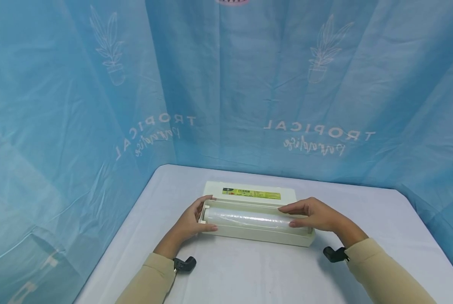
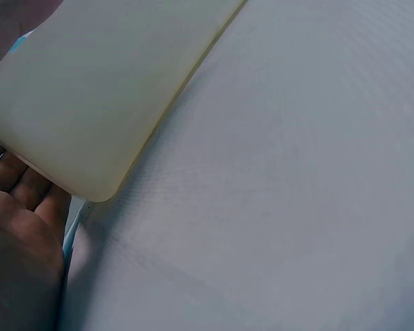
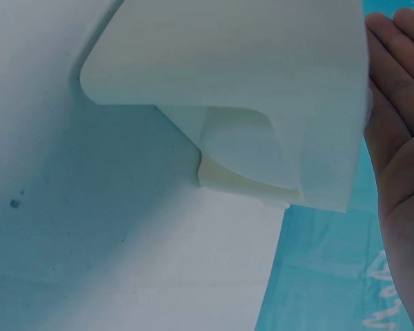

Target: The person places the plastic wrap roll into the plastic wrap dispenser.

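Sleeved arms at lower frame; left hand [image 1: 191, 219] grips the dispenser [image 1: 255, 230] end, right hand [image 1: 313, 213] rests flat on the roll [image 1: 245, 218]; best steadied evenly on the desk [image 1: 249, 270].

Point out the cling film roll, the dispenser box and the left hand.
cling film roll [image 1: 245, 218]: head view, middle of the roll.
dispenser box [image 1: 249, 188]: head view, open lid.
left hand [image 1: 190, 221]: head view, back of hand.
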Tool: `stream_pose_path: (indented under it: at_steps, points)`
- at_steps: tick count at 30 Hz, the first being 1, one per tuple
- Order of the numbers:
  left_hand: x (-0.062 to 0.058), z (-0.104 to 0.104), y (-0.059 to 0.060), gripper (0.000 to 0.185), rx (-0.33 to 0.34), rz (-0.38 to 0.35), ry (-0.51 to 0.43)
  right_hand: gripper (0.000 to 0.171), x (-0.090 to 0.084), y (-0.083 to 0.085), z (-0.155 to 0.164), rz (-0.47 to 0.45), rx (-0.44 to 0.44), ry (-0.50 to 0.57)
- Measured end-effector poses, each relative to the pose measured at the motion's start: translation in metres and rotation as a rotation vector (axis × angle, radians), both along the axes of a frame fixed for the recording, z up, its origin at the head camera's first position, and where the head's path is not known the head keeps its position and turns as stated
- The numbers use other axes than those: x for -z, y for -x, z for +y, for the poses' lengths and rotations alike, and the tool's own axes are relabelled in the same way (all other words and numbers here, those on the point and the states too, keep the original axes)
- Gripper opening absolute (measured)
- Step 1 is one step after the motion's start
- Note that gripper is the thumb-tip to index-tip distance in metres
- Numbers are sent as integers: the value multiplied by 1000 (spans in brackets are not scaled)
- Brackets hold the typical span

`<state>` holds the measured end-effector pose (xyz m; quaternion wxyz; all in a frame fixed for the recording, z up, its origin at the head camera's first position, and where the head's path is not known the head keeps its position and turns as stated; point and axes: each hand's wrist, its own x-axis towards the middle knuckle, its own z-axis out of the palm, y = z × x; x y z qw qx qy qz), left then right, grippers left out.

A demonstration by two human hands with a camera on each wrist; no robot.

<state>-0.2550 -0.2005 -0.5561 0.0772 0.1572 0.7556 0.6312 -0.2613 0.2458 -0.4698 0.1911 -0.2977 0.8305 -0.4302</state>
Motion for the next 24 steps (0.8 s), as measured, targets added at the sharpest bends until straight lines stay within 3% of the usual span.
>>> stream_pose_path:
  at_steps: [24]
  points:
    - [1, 0, 0, 108, -1, -2, 3, 55, 3, -11, 23, 94, 39, 56]
